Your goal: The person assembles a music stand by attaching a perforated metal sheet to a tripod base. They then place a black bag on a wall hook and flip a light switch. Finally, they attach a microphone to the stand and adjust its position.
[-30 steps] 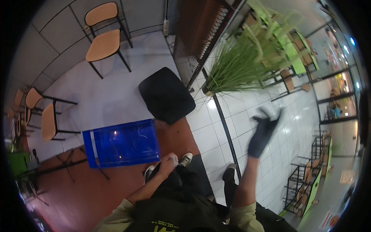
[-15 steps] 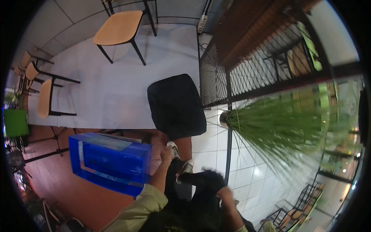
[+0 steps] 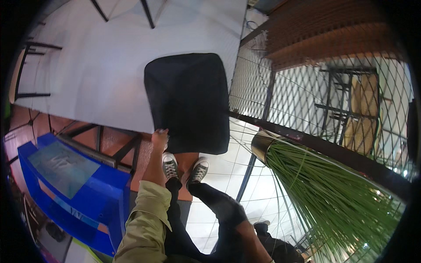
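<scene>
The curled left hand (image 3: pixel 160 140) has reached the lower-left corner of the black bag (image 3: pixel 191 103), mid-frame, seemingly within grasp; I cannot tell whether it pinches, nor how the gloved right hand (image 3: pixel 231 212), lower centre, is held.

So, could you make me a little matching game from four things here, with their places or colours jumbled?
1 Crate
2 Plant
3 Left hand
4 Shoes

A At the lower left corner of the black rounded item
B Dark, with white toes
C Blue, at the picture's lower left
D Green, in a gold-coloured pot

Pairs: 1-C; 2-D; 3-A; 4-B
</scene>
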Motion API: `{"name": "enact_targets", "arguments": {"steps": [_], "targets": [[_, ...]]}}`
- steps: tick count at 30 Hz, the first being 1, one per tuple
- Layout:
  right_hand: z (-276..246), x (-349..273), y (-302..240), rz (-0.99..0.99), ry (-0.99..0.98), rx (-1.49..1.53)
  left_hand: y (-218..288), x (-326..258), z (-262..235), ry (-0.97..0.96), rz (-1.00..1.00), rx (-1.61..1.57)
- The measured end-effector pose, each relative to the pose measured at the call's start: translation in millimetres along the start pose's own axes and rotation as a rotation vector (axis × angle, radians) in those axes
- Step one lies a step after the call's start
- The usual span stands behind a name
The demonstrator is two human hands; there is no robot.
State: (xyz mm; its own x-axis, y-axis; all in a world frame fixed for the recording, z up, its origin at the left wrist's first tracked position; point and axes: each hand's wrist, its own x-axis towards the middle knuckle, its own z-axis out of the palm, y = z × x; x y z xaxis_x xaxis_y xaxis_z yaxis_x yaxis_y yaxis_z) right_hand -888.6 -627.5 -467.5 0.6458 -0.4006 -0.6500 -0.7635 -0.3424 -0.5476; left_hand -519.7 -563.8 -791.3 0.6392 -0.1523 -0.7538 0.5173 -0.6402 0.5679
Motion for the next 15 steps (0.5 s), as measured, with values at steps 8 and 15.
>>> {"name": "enact_targets", "arguments": {"steps": [8,15], "targets": [[-100.5,108.2,-114.8,-0.003,0.363,0.169,168.2,-253.1,39.9,-0.136,0.756,0.219],[-227.0,109.6,-183.1,0.159,0.265,-0.172,253.4,-430.1,0.8,-0.351,0.908,0.053]]}}
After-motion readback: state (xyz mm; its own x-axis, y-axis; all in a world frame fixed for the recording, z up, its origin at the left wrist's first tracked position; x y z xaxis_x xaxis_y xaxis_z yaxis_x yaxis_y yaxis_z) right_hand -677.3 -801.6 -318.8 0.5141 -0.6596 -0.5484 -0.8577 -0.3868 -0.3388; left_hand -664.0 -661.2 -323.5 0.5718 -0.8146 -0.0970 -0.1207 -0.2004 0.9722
